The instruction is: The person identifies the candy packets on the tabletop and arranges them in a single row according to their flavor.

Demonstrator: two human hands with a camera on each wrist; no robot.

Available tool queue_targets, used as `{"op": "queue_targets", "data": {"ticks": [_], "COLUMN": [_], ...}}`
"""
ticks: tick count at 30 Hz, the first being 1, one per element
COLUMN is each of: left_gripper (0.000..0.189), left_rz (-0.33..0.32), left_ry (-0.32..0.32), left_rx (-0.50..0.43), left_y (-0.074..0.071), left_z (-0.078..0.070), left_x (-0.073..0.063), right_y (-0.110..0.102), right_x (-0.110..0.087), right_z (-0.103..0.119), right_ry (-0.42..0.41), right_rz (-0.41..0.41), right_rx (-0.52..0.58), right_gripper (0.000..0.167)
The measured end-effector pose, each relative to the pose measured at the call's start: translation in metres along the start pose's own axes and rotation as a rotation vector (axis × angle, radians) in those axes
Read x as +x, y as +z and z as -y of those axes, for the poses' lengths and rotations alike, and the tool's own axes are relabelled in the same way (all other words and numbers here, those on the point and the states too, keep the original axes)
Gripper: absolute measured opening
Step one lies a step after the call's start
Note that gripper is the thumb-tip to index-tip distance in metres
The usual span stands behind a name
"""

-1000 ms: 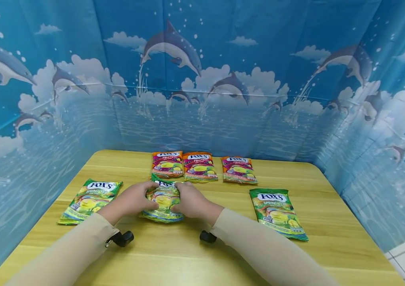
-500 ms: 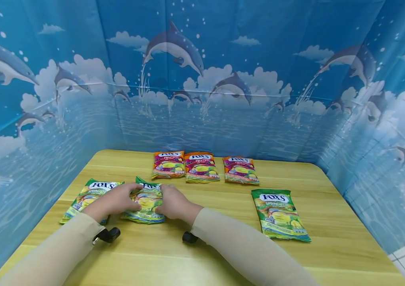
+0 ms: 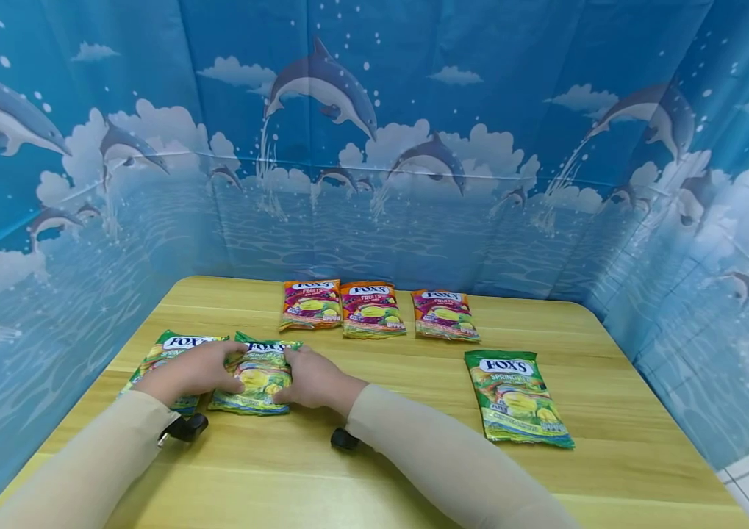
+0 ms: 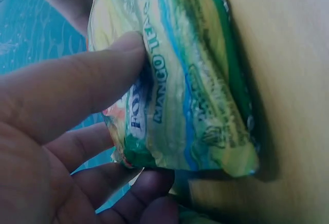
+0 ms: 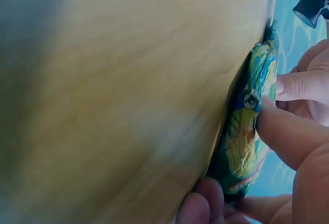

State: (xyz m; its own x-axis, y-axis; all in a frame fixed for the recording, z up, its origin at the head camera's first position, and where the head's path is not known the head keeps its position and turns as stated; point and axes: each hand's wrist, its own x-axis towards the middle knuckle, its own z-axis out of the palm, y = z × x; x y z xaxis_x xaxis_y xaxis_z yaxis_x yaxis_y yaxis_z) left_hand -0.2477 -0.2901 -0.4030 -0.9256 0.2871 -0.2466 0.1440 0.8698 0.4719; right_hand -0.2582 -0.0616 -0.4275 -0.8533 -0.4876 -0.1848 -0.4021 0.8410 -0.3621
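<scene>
A green FOX'S candy bag point(image 3: 259, 376) lies face up at the left-middle of the table. My left hand point(image 3: 198, 369) grips its left side; in the left wrist view the thumb point(image 4: 121, 54) presses on the wrapper, with the other fingers at its edge. From the right side my right hand point(image 3: 316, 380) holds the same bag, and the right wrist view shows fingertips point(image 5: 208, 193) down by the tabletop. Close on the left lies a second green candy bag point(image 3: 176, 345), partly hidden behind my left hand and wrist.
Three orange-and-purple FOX'S candy bags stand in a row at the back: left bag point(image 3: 311, 307), middle bag point(image 3: 373, 312) and right bag point(image 3: 445, 316). Another green bag point(image 3: 520, 400) lies at the right of the wooden table point(image 3: 414, 411). A dolphin-print curtain point(image 3: 374, 220) borders the table.
Both hands have slid the green candy bag leftward, from below the left orange-and-purple bag to beside the far-left green bag. The other bags have stayed put.
</scene>
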Motion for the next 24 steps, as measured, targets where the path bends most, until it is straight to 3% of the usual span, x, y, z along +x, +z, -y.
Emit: {"op": "queue_targets", "data": {"ticks": [11, 24], "left_gripper": [0.079, 0.077], "left_rz": [0.066, 0.081], "left_ry": [-0.046, -0.063], "left_rx": [0.018, 0.052], "left_y": [-0.0037, -0.0015], "left_z": [0.0014, -0.0026], "left_x": [0.0011, 0.0068], "right_y": [-0.0008, 0.0009], "right_x": [0.0022, 0.0014], "right_z": [0.0010, 0.0028], "right_ry": [-0.023, -0.045], "right_rz": [0.056, 0.053], "right_rx": [-0.135, -0.227], "right_gripper": [0.087, 0.084]}}
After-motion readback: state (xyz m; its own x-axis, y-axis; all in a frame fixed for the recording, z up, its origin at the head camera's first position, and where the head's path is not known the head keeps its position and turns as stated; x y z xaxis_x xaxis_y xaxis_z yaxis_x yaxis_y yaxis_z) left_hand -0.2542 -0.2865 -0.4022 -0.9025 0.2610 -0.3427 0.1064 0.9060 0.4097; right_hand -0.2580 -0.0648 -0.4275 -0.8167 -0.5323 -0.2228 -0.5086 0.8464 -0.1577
